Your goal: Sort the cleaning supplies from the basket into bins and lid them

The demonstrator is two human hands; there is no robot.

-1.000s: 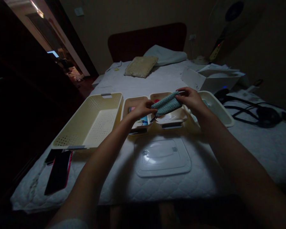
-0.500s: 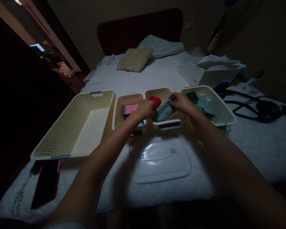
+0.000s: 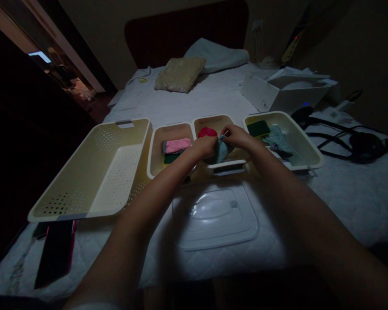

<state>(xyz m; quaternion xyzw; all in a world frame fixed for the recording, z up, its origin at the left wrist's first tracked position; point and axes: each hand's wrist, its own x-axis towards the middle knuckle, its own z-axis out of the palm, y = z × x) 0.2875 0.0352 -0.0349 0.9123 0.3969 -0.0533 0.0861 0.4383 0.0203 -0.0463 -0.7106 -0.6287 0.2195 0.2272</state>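
Inside the middle cream bin point(image 3: 233, 165), both of my hands are at a blue-green textured cloth point(image 3: 223, 151). My right hand point(image 3: 235, 136) pinches its upper edge. My left hand point(image 3: 207, 146) is closed at the cloth's left side, its fingertips partly hidden. A red rounded item point(image 3: 207, 132) lies behind my left hand in the same bin. To the left, another cream bin point(image 3: 151, 161) holds a pink folded cloth point(image 3: 177, 146) and a green sponge point(image 3: 172, 158). The right bin point(image 3: 313, 158) contains a green-and-yellow sponge point(image 3: 258, 128) and another blue-green cloth point(image 3: 278, 137).
A large perforated basket point(image 3: 116, 172) stands on the left, with a phone point(image 3: 55, 254) before it. A clear lid point(image 3: 216, 219) lies in front of the bins. Black straps point(image 3: 336, 133) and a white box of papers point(image 3: 261, 92) are at right. A cushion point(image 3: 181, 74) lies farther back.
Both hands have lowered the blue-green cloth from above the bins into the middle bin, where it now looks bunched. The view has tilted down, showing more of the bins' contents.
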